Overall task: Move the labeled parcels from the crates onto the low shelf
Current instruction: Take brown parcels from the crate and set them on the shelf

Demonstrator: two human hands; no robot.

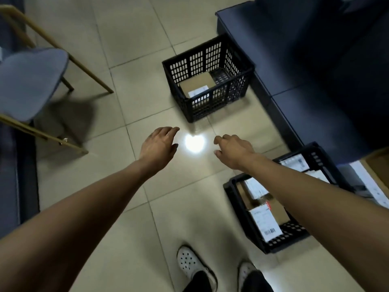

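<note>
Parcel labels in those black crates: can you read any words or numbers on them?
Far crate's parcel label: print too blurred to read.
Near crate's barcode label: barcode visible, text too small.
Red strip beside it: unreadable.
No legible text anywhere.

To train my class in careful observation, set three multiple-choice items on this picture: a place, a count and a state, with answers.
1. Where does the far crate stand? A on the tiled floor; B on a table; C on a cart.
2. How many parcels show in it? A none; B one; C four.
3. What do the hands hold? A nothing; B a parcel each; C a pen.
1 A: tiles surround its base. 2 B: one cardboard parcel lies inside. 3 A: left hand and right hand reach out empty.
</note>
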